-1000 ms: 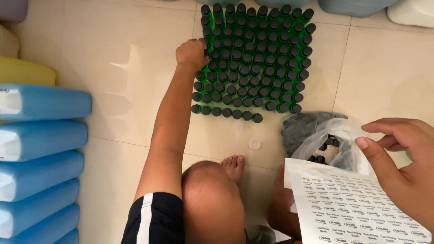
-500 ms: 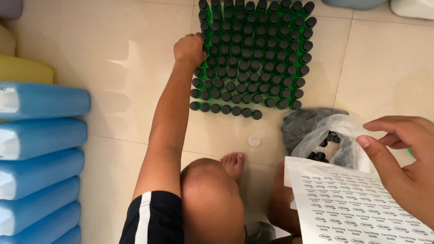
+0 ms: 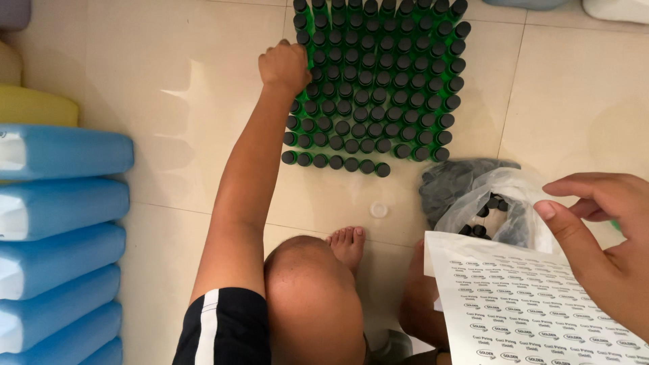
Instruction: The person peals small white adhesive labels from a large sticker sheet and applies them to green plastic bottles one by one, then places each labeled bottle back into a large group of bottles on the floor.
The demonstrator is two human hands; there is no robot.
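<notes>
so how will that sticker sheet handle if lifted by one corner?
Likely floppy: the sticker sheet is thin paper and already bends near the right hand. Probably very light. Its glossy face may be slippery.

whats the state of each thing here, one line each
left hand: fist closed at the left edge of the bottles
right hand: fingers spread open, touching the sticker sheet
bottles: upright, capped, packed in rows
sticker sheet: flat, full of stickers
bag: open, black caps inside
jugs: on their sides, stacked
</notes>
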